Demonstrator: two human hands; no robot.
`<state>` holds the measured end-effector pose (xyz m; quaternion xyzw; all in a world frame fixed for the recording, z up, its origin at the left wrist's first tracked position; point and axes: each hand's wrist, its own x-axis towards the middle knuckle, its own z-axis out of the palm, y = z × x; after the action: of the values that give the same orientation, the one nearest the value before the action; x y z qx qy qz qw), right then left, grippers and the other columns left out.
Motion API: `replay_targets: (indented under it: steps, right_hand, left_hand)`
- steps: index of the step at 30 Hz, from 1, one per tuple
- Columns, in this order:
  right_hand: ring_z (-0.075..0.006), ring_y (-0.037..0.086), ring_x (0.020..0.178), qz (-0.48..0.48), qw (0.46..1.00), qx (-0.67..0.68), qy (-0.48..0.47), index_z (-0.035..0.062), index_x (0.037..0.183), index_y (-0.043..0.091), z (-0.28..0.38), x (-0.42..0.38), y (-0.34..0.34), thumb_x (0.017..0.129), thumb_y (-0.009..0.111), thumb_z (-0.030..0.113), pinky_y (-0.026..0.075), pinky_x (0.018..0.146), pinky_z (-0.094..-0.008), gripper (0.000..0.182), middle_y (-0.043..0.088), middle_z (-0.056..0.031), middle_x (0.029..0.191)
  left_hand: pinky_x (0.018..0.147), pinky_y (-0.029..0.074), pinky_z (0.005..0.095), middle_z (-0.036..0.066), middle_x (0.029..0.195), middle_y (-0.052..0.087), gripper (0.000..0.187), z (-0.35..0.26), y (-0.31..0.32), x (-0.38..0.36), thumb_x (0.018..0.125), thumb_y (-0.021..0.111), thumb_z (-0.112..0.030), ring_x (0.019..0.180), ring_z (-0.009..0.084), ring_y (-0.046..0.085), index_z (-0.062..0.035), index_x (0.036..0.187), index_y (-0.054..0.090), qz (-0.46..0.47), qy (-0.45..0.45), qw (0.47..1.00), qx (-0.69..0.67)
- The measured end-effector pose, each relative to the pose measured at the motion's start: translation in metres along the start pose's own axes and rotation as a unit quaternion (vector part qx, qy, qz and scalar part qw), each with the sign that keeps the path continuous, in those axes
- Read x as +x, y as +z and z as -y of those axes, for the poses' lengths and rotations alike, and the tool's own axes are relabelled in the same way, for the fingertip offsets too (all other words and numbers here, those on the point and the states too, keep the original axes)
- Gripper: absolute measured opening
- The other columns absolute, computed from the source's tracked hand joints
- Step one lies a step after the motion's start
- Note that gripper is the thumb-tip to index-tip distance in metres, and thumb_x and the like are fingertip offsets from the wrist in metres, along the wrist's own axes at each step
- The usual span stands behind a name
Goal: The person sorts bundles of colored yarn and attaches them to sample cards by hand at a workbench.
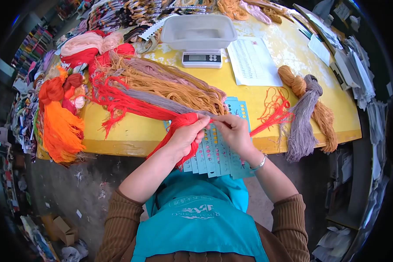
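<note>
My left hand [191, 133] is closed around a thick skein of red thread [179, 123] near the table's front edge. Close beside it, my right hand [233, 131] pinches at the end of the red skein, and the fingertips of both hands nearly meet. Under my hands lie several teal punched cards [199, 160], overhanging the table edge. To the left, long bundles of golden-brown thread [157, 85] and grey-purple thread [155, 101] stretch across the table. A loose tangle of red thread [275, 114] rests right of my right hand.
A digital scale [201, 58] carries a clear plastic tub [199, 31]. Right of it lies a printed sheet [253, 61]. Knotted grey [305, 118] and brown skeins [325, 122] hang over the yellow table's [113, 147] right front; an orange skein [62, 131] hangs at the left.
</note>
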<state>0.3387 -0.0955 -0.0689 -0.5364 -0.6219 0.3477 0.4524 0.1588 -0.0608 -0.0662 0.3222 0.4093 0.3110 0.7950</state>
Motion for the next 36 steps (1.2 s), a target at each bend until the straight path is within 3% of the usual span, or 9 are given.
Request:
replay_targets:
  steps: [2,5,9,11,21,23,27,29,36]
  right_hand:
    - [-0.018,0.066,0.072,-0.028,0.996,0.026,0.078,0.0001,0.096,0.069,-0.016,0.006,-0.001,0.087,0.065,0.01,0.051,0.066,-0.0301,0.014,0.07,-0.0131,0.082]
    - [-0.0213,0.067,0.071,-0.031,0.997,-0.003,0.076,0.0005,0.095,0.069,-0.036,0.01,0.002,0.086,0.065,0.011,0.052,0.064,-0.0309,0.015,0.069,-0.0149,0.08]
    - [-0.0242,0.068,0.068,-0.021,0.996,-0.064,0.064,0.0005,0.093,0.069,-0.025,0.012,0.003,0.083,0.066,0.011,0.052,0.063,-0.0319,0.014,0.068,-0.016,0.076]
    - [-0.0181,0.066,0.066,-0.018,0.993,-0.105,0.058,0.0009,0.094,0.069,-0.023,0.011,0.004,0.083,0.066,0.012,0.051,0.062,-0.0296,0.015,0.068,-0.0131,0.074]
    - [-0.0181,0.065,0.064,-0.024,0.995,-0.086,0.046,0.0002,0.089,0.065,-0.021,0.011,0.004,0.082,0.065,0.009,0.05,0.061,-0.0303,0.011,0.067,-0.013,0.072]
    - [-0.0265,0.067,0.066,-0.028,0.997,-0.057,0.05,0.0004,0.087,0.065,-0.02,0.011,0.003,0.08,0.065,0.008,0.051,0.062,-0.0334,0.01,0.067,-0.0159,0.074]
    - [-0.0259,0.067,0.067,-0.018,0.997,-0.052,0.059,0.0009,0.087,0.065,-0.019,0.012,0.001,0.08,0.066,0.008,0.052,0.063,-0.0333,0.011,0.067,-0.0153,0.075]
    - [-0.0119,0.061,0.068,0.002,0.997,-0.051,0.066,-0.002,0.088,0.063,-0.019,0.013,-0.001,0.081,0.067,0.007,0.049,0.064,-0.0262,0.012,0.066,-0.009,0.075]
    - [-0.0102,0.059,0.07,0.023,0.997,-0.021,0.067,-0.0013,0.087,0.063,-0.026,0.018,-0.002,0.082,0.067,0.006,0.049,0.066,-0.0257,0.01,0.066,-0.0061,0.077]
  left_hand:
    - [0.045,0.033,0.0207,0.005,0.092,0.064,0.022,0.001,-0.001,0.0,0.092,0.063,-0.026,0.058,0.0079,0.05,-0.0056,0.102,0.061,-0.062,0.013,0.998,0.015]
    - [0.045,0.034,0.0217,0.01,0.114,0.063,0.032,-0.012,0.009,-0.013,0.092,0.062,-0.026,0.066,0.0132,0.058,-0.0033,0.114,0.06,-0.117,-0.051,0.992,0.004]
    - [0.046,0.036,0.0235,0.013,0.124,0.057,0.036,-0.011,0.011,-0.016,0.092,0.06,-0.025,0.072,0.0189,0.063,-0.0007,0.118,0.056,-0.098,-0.069,0.993,-0.018]
    - [0.047,0.035,0.0222,0.011,0.121,0.06,0.04,-0.012,0.011,-0.015,0.092,0.061,-0.024,0.07,0.0155,0.059,-0.0015,0.124,0.055,-0.094,-0.081,0.992,-0.025]
    - [0.043,0.033,0.0236,0.006,0.095,0.058,0.032,0.007,0.013,-0.004,0.093,0.056,-0.014,0.056,0.0101,0.05,-0.0038,0.123,0.049,-0.059,-0.021,0.991,0.116]
    - [0.041,0.032,0.0236,0.006,0.09,0.057,0.03,0.01,0.012,0.002,0.094,0.055,-0.012,0.054,0.0101,0.049,-0.0029,0.121,0.049,-0.059,-0.016,0.992,0.107]
    - [0.041,0.03,0.0229,0.004,0.08,0.055,0.023,0.016,0.006,0.016,0.095,0.052,-0.01,0.052,0.0093,0.047,-0.0026,0.117,0.05,-0.053,-0.027,0.995,0.079]
    - [0.041,0.03,0.0226,0.004,0.078,0.055,0.019,0.015,0.004,0.019,0.095,0.053,-0.011,0.051,0.0087,0.046,-0.0035,0.113,0.052,-0.048,-0.036,0.996,0.07]
    - [0.043,0.029,0.0224,-0.001,0.063,0.05,0.012,0.015,-0.006,0.029,0.096,0.052,-0.017,0.048,0.0071,0.042,-0.0075,0.09,0.058,-0.011,-0.102,0.989,0.106]
